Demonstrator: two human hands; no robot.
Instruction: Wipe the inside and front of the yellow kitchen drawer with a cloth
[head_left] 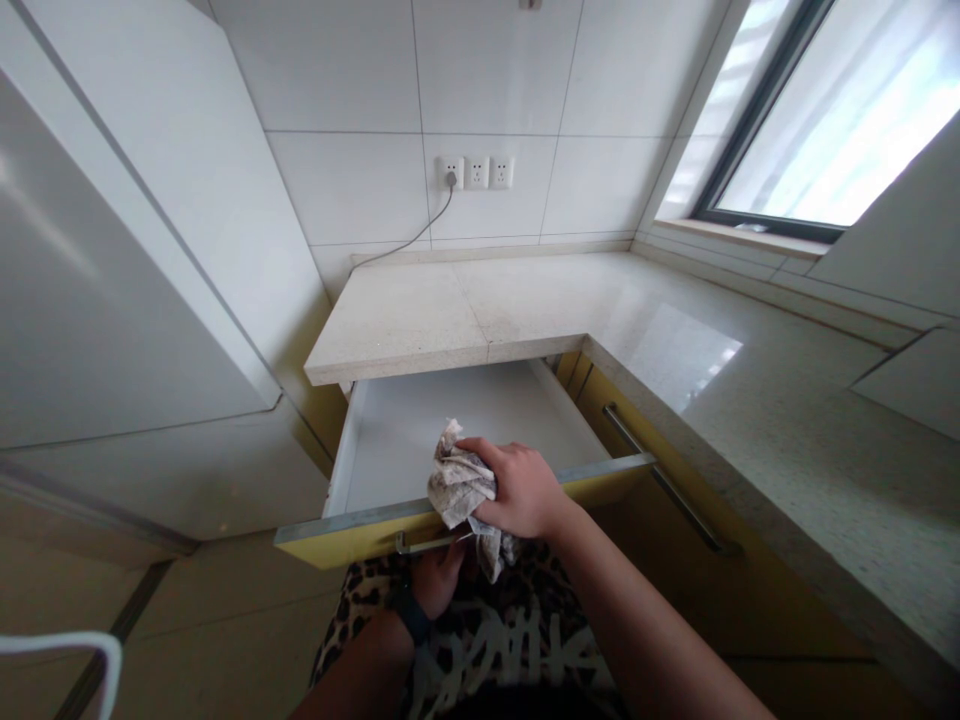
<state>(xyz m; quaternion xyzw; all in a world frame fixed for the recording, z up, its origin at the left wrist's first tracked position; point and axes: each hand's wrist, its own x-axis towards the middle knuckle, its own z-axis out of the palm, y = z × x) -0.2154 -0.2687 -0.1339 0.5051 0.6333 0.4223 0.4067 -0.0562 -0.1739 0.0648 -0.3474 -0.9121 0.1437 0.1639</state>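
Cloth (459, 488) is bunching within the gripping right hand (523, 490) at the near side of the drawer (337, 541); the left hand (435, 582) is resting by the handle (426, 547), grip unclear; steadying the drawer is probably helping.

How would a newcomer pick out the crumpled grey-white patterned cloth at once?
Below the pale L-shaped stone countertop, find the pulled-out white drawer with a yellow front. At its front edge, the bare right hand grips the cloth. Unlike the dark leopard-print clothing below, it is pale and bunched.
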